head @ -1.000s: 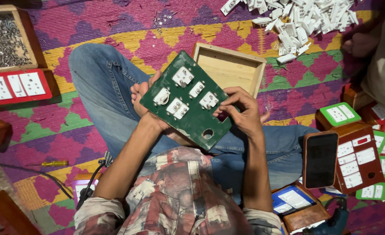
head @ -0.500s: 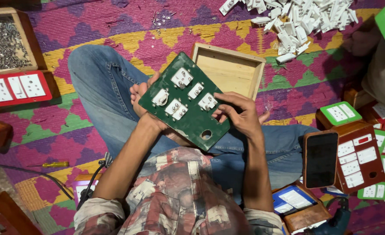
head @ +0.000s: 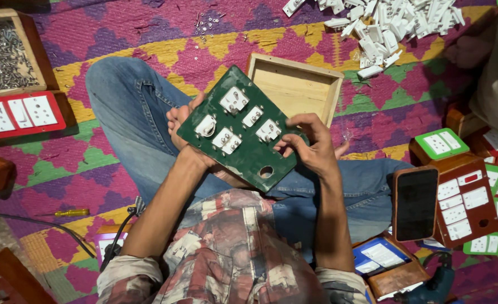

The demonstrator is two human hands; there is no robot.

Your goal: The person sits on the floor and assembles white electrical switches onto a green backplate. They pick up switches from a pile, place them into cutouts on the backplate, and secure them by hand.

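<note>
A person sits cross-legged on a patterned mat (head: 147, 34), seen from above, in a patchwork shirt (head: 232, 253) and jeans (head: 125, 112). Both bare hands hold a dark green board (head: 240, 135) tilted over the lap. Five white switch and socket parts sit in the board's face, and a round hole shows near its lower corner.

The left hand (head: 182, 121) is under the board's left edge, fingers curled around it from beneath, gripping it. The right hand (head: 311, 146) closes on the board's right edge, with the thumb and fingertips pressed on the face beside the rightmost white part.

Close by on the right, a dark phone (head: 416, 204) lies on a brown wooden box (head: 468, 202) fitted with white switches. Below it is another box with a blue plate (head: 375, 256), and a drill (head: 434, 287) at the bottom edge. On the left, a yellow-handled screwdriver (head: 69, 213) lies on the mat, with a black cable (head: 41, 228) running nearby.

Just beyond the board, an open, pale wooden box (head: 297, 84) rests on the mat. Further left lies a red plate (head: 18, 115) with white switches, and behind it a tray of screws (head: 4, 53). A green-plated box (head: 441, 143) sits on the right. At the far top right is a pile of white plastic parts (head: 389, 25), and a few loose screws (head: 207, 22) are scattered at top centre.
</note>
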